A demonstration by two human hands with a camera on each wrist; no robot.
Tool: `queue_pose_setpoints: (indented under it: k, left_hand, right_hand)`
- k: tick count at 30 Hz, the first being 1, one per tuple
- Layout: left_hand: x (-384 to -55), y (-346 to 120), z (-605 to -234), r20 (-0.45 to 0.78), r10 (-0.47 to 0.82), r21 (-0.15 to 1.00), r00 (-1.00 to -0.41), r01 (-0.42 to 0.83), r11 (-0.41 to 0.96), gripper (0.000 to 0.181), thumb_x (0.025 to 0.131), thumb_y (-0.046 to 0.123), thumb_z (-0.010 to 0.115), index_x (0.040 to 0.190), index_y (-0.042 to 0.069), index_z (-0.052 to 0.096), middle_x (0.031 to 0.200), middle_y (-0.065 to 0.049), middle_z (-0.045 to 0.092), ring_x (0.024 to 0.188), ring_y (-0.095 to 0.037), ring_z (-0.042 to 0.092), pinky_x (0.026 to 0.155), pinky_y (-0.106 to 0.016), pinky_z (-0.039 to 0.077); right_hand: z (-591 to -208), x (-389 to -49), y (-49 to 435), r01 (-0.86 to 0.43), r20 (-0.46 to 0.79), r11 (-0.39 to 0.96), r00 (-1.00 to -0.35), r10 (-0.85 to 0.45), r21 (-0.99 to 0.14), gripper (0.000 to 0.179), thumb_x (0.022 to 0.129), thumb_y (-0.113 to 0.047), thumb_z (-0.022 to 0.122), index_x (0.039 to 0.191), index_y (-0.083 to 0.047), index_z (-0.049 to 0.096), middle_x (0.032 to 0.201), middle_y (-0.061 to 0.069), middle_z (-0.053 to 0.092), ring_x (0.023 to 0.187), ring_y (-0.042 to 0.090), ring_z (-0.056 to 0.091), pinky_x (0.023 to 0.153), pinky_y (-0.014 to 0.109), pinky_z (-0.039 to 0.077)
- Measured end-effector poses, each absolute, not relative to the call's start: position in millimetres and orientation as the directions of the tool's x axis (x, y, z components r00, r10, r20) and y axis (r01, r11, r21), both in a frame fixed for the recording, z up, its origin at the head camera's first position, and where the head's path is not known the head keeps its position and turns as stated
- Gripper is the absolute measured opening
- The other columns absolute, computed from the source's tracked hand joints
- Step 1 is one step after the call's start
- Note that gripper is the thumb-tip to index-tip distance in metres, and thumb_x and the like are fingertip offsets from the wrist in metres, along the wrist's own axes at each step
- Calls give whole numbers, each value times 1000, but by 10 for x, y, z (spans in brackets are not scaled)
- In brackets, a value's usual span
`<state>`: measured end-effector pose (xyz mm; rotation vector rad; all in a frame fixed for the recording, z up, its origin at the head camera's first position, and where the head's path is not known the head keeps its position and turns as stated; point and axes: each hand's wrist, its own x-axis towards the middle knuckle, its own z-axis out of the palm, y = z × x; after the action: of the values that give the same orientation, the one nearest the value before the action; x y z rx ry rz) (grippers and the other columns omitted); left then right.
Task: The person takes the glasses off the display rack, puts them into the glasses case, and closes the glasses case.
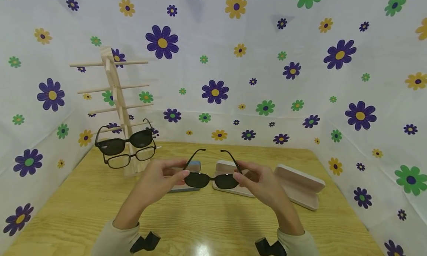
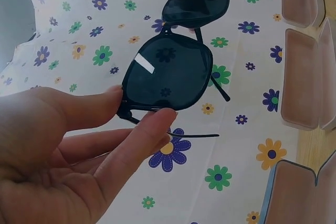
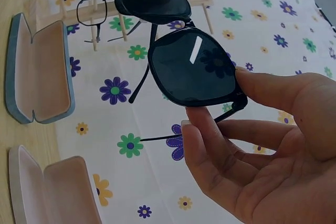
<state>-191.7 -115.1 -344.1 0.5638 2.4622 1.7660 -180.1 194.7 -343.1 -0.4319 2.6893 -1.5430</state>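
Note:
Both hands hold one pair of black sunglasses (image 1: 197,180) up over the table, temples unfolded and pointing away. My left hand (image 1: 162,177) pinches the left end of the frame between thumb and fingers, near the hinge. At the other end, my right hand (image 1: 256,181) pinches the frame the same way. In the left wrist view a dark lens (image 2: 168,72) shows a bright reflection, with the thumb at its edge. The right wrist view shows the other lens (image 3: 194,66) beside the right thumb and fingertips.
Behind the hands lie open cases: a blue-grey one (image 1: 186,189), a pale one (image 1: 230,190) and another pale one (image 1: 300,185) at right. A wooden rack (image 1: 115,89) at left bears dark sunglasses (image 1: 113,146) above clear-lens glasses (image 1: 119,161). Flowered cloth (image 1: 186,70) surrounds the wooden table (image 1: 197,219).

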Motion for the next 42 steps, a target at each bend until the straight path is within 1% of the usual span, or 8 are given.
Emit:
queue_pose_setpoints:
  k: [9, 16, 23, 28, 30, 34, 40, 42]
  left_hand:
    - [-1894, -1158, -3416, 135, 310, 943, -941, 218, 250, 41, 101, 14, 68, 136, -6, 63, 130, -24, 70, 101, -26, 78, 81, -28, 63]
    - [-1882, -1152, -3402, 140, 314, 938, -939, 227, 260, 41, 101, 13, 68, 137, -7, 62, 131, -25, 69, 100, -26, 78, 81, -27, 63]
    - [-1880, -1141, -3402, 155, 318, 933, -936, 244, 265, 37, 100, 12, 69, 131, -7, 66, 124, -25, 72, 96, -25, 79, 79, -27, 63]
    - [-1884, -1138, -3405, 157, 317, 930, -935, 248, 271, 36, 100, 12, 68, 131, -7, 67, 123, -25, 72, 94, -25, 79, 79, -27, 63]
    - [-1888, -1137, -3406, 158, 314, 928, -936, 250, 277, 35, 100, 12, 68, 130, -7, 67, 123, -26, 72, 94, -25, 79, 79, -27, 63]
    - [-1895, -1138, -3408, 162, 308, 925, -937, 253, 284, 36, 100, 12, 68, 131, -7, 67, 123, -26, 72, 93, -25, 79, 79, -26, 63]
    - [-1899, -1140, -3418, 174, 316, 922, -933, 267, 280, 35, 100, 10, 68, 129, -8, 67, 121, -25, 73, 93, -27, 79, 79, -26, 63]
    - [-1896, -1141, -3419, 181, 311, 913, -933, 277, 299, 34, 99, 11, 69, 129, -7, 68, 120, -24, 74, 92, -25, 79, 79, -26, 63]
  right_hand:
    - [-3439, -1791, 1937, -268, 178, 443, -956, -235, -855, 45, 101, -18, 68, 141, 0, 61, 114, 19, 73, 84, 10, 72, 77, 24, 56]
    - [-3443, -1781, 1923, -294, 209, 450, -951, -228, -843, 42, 100, -16, 69, 139, -1, 63, 117, 19, 74, 83, 8, 71, 68, 24, 54]
    - [-3442, -1771, 1915, -324, 247, 447, -943, -224, -833, 39, 100, -13, 69, 136, 1, 65, 116, 22, 74, 83, 9, 71, 67, 24, 54]
    - [-3444, -1766, 1897, -362, 280, 438, -929, -242, -823, 31, 100, -10, 68, 129, -1, 71, 112, 21, 73, 81, 8, 70, 70, 23, 57]
    - [-3446, -1764, 1886, -373, 290, 431, -925, -247, -822, 30, 100, -8, 67, 128, -1, 71, 113, 20, 73, 82, 8, 70, 74, 23, 59]
    - [-3445, -1760, 1872, -368, 288, 423, -927, -242, -828, 29, 100, -8, 67, 128, -1, 72, 116, 20, 74, 87, 8, 72, 76, 22, 60]
    - [-3445, -1752, 1870, -355, 279, 449, -933, -227, -820, 27, 99, -11, 69, 124, -3, 74, 114, 19, 75, 84, 9, 72, 71, 23, 56]
    - [-3443, -1749, 1867, -353, 278, 461, -934, -223, -814, 26, 98, -11, 70, 123, -4, 75, 112, 17, 76, 84, 10, 72, 69, 23, 54]
